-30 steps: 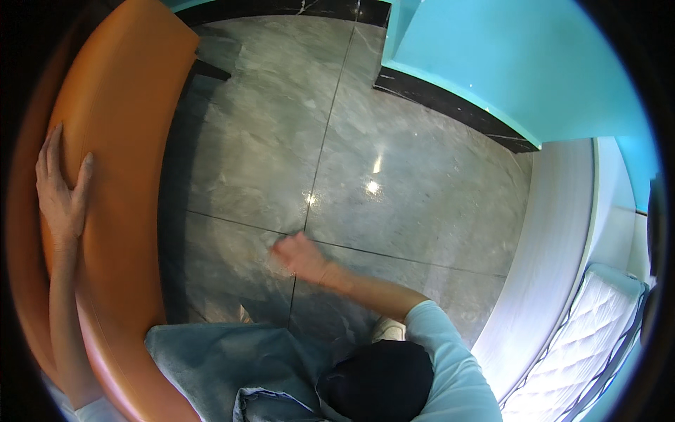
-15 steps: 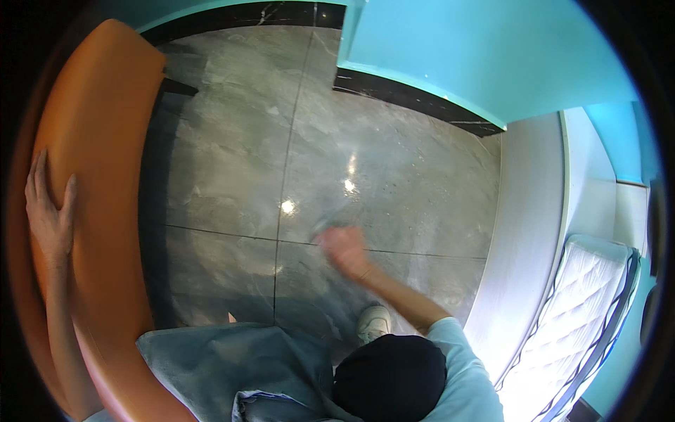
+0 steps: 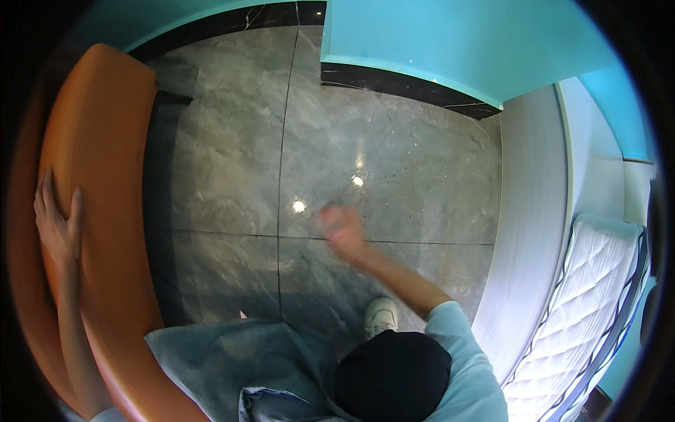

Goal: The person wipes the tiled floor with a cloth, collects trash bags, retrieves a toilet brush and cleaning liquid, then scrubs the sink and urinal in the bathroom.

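Observation:
My left hand [image 3: 59, 221] lies with its fingers spread on the orange padded seat [image 3: 105, 190] at the left. The right arm reaches out low over the grey tiled floor [image 3: 232, 155], right of the long tile joint. Motion smears the fingers of my right hand [image 3: 342, 231], and I cannot make out whether they hold anything. Small dark specks and wet-looking drops lie on the tiles beyond that hand, near two bright light reflections.
A pale shoe [image 3: 380, 316] and a grey-blue cloth garment [image 3: 246, 359] are at the bottom, beside a dark rounded shape [image 3: 392, 376]. Along the right runs a pale panel [image 3: 524, 232] with a white quilted mattress [image 3: 583, 295]. A turquoise wall [image 3: 422, 42] with black skirting [image 3: 401, 86] juts in ahead.
The whole view has shifted slightly. My right hand is still blurred and is a little farther out over the tiles. The left hand stays on the orange seat.

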The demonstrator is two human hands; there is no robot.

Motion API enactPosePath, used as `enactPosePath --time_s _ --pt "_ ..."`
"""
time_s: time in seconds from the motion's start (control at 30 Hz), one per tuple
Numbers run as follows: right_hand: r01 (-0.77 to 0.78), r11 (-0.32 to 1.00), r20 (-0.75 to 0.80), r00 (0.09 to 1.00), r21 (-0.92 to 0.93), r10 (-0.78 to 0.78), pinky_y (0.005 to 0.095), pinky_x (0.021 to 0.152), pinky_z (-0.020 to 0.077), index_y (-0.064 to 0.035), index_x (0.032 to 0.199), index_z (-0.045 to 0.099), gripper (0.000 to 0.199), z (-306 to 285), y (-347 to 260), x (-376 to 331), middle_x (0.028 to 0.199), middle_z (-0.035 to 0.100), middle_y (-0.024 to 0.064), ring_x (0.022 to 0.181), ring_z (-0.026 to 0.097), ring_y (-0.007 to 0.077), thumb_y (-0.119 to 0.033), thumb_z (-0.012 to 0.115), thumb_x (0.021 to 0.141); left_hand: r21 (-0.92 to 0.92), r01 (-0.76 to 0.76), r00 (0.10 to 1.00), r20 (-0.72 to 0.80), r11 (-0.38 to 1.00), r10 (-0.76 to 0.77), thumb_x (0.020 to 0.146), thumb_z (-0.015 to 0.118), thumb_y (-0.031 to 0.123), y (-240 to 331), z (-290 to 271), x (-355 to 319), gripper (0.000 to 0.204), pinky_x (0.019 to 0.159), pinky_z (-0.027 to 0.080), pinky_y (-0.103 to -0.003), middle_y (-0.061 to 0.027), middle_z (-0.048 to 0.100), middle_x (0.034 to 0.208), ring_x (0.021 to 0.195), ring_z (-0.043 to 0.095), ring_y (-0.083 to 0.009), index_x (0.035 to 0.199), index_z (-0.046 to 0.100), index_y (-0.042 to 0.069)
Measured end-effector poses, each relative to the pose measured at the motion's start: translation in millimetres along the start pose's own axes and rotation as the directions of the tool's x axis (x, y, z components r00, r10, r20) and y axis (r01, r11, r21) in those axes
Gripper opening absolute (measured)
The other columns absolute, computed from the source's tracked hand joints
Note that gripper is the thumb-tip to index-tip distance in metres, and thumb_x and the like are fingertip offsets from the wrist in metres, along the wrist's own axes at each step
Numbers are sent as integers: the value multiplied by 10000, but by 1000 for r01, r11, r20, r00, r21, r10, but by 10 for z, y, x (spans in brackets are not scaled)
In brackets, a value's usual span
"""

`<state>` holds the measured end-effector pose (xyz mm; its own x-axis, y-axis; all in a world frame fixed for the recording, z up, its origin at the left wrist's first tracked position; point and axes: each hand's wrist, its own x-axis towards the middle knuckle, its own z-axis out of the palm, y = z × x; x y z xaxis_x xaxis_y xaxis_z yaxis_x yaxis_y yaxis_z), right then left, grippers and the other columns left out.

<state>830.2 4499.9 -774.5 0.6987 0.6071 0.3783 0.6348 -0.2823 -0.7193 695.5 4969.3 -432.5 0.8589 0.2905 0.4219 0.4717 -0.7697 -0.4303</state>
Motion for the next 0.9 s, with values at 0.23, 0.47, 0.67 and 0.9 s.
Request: enactPosePath --time_s 0.23,0.47,0.67,0.9 --pt "-15 895 87 994 -446 60 431 800 414 -76 932 628 170 -107 329 359 985 596 103 908 555 284 -156 536 812 -3 -27 1000 -4 1000 27 870 512 555 35 -18 17 690 1055 347 -470 -124 393 1417 1316 366 -307 1414 368 156" --pt "-180 877 54 972 -446 227 455 790 405 -69 1008 625 239 -465 310 286 964 595 111 884 554 294 -82 574 774 27 -10 1000 -29 1000 11 848 517 590 44 8 11 728 1051 349 -475 -143 390 1410 1305 374 -319 1412 367 154" --pt "563 750 488 575 346 -657 354 714 372 -95 948 597 194 864 -1079 -587 891 533 37 839 497 202 -174 551 777 28 9 1000 8 1000 -10 838 516 607 79 16 11 741 1043 354 -515 -157 403 1389 1293 384 -335 1410 367 161" --pt "318 937 273 923 -146 -271 375 732 379 -107 1002 614 232 1099 -730 5 931 564 43 880 524 219 -145 560 780 -49 35 999 7 998 -35 818 532 617 97 8 -3 751 1029 362 -500 -147 420 1378 1280 402 -313 1396 396 156"
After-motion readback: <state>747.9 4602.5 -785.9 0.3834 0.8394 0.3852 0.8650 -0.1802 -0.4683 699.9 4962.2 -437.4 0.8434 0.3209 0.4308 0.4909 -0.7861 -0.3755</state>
